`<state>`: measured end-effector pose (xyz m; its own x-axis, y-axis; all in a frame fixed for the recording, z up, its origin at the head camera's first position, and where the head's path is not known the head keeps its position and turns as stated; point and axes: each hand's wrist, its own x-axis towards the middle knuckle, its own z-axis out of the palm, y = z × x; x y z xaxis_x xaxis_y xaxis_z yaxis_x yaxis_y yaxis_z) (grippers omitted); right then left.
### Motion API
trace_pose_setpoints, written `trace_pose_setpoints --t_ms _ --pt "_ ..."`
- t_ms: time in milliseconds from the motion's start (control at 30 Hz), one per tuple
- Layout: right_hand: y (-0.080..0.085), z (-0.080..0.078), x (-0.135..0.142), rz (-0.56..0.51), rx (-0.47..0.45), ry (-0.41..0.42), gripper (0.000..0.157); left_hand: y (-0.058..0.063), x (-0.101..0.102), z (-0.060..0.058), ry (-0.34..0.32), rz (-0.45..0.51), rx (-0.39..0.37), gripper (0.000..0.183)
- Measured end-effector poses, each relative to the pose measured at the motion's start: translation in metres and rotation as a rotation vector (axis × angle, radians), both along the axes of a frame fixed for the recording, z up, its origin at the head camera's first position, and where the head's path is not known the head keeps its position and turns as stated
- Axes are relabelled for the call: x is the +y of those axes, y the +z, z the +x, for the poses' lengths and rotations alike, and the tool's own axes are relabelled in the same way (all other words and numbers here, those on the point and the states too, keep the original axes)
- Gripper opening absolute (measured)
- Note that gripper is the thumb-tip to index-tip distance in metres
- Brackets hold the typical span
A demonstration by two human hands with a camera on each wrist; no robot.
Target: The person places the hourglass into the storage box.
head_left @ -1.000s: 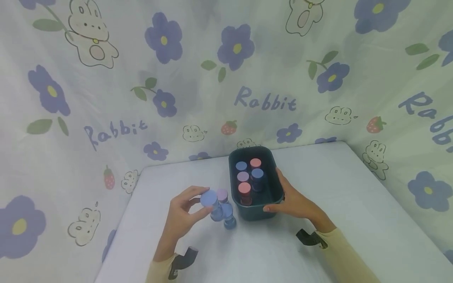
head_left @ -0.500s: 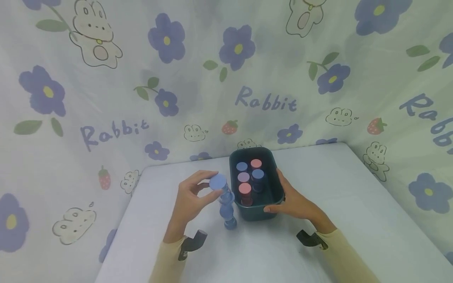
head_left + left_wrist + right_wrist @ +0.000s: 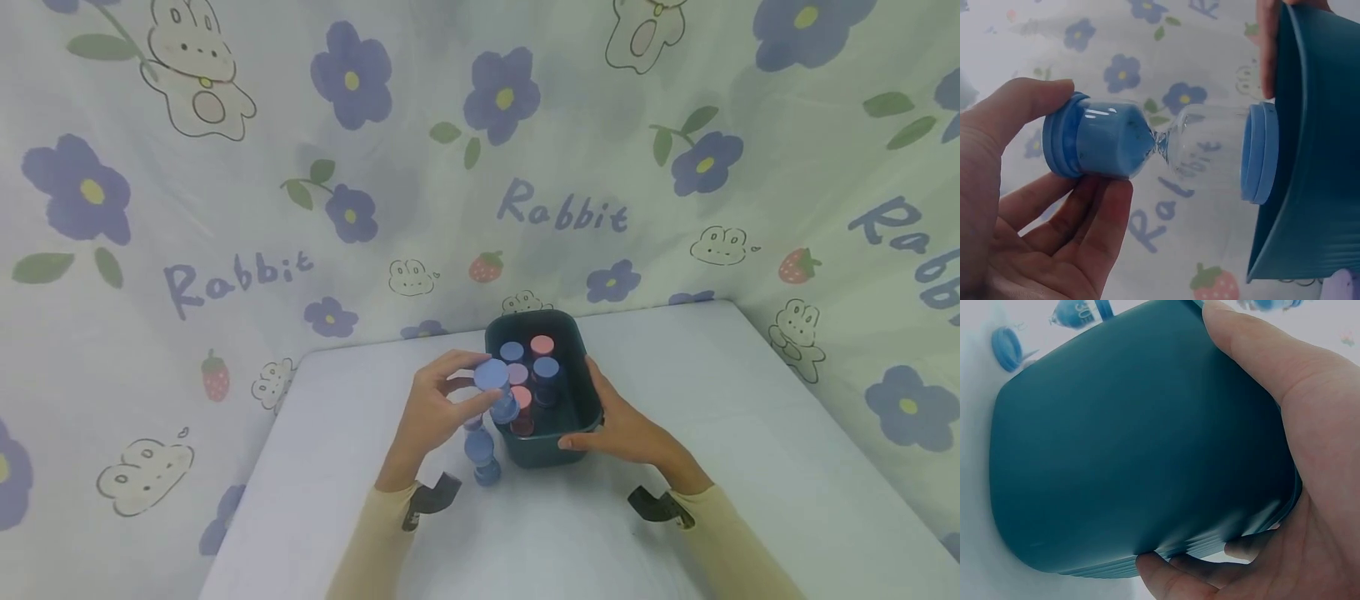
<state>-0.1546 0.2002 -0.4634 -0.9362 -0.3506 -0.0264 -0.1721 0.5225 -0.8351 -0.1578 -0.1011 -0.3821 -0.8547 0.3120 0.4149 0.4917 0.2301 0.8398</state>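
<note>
White tabletop (image 3: 757, 433) flanks the bin (image 3: 543, 452); left hand (image 3: 431, 412) pinches an hourglass (image 3: 492, 377) at its left rim, right hand (image 3: 628, 427) grips opposite.

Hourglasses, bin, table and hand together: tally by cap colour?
Blue hourglasses: 4 (1 in the left hand, 1 on the table, 2 in the bin)
Pink hourglasses: 2 (both in the bin)
Purple hourglasses: 2 (1 in the bin, 1 on the table, mostly hidden)
Total: 8 visible

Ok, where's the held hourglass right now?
In the head view, the held hourglass is pinched in the left hand, at the left rim of the bin, pictured just above a standing hourglass.
</note>
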Motion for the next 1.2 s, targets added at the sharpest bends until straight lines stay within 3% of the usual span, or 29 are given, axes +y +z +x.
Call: trace_pose_setpoints --t_ms 167,333,800,1200 --pt "-0.001 0.000 0.001 -0.003 0.005 0.004 0.136 -0.010 0.006 -0.006 -0.059 0.001 -0.026 0.041" --pt "-0.001 -0.001 0.001 0.001 0.007 0.006 0.136 -0.016 0.009 -0.010 -0.079 -0.054 -0.043 0.042" --pt "-0.003 -0.001 0.002 0.007 0.006 0.007 0.136 -0.025 0.014 -0.013 -0.104 -0.203 -0.116 0.045" --pt "-0.002 -0.001 0.002 -0.008 0.000 0.009 0.136 -0.028 0.019 -0.016 -0.165 -0.369 -0.120 0.049"
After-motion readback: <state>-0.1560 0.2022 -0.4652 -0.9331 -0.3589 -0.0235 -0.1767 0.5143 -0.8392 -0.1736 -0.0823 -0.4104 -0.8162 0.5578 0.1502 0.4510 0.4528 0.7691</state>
